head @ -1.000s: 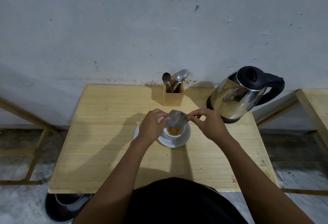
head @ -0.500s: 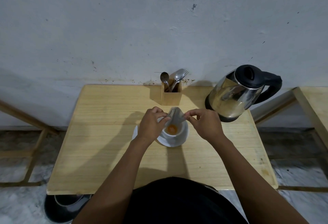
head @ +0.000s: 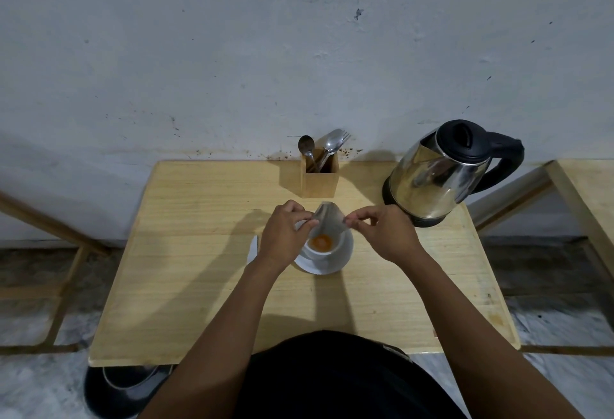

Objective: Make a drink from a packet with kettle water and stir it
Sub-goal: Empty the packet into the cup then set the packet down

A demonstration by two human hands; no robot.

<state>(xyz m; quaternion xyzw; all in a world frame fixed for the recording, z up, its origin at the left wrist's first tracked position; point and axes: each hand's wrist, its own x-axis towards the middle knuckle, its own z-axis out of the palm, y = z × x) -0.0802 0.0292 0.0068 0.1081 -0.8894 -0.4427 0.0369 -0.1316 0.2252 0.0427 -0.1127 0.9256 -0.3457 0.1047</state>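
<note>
- While the left hand point(head: 282, 236) hides the cup's point(head: 327, 251) near-left rim, both hands' fingers pinch the crumpled silvery packet point(head: 329, 219) above it; the right hand point(head: 387, 232) grips its other edge.
- Orange powder point(head: 321, 242) lies inside the white cup on a round saucer point(head: 344, 257).
- Shiny steel kettle point(head: 435, 176) stands at the pale wooden surface's point(head: 199, 285) right rear.

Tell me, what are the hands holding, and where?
A small packet over the cup: left hand pinches its left edge, right hand its right edge.
</note>
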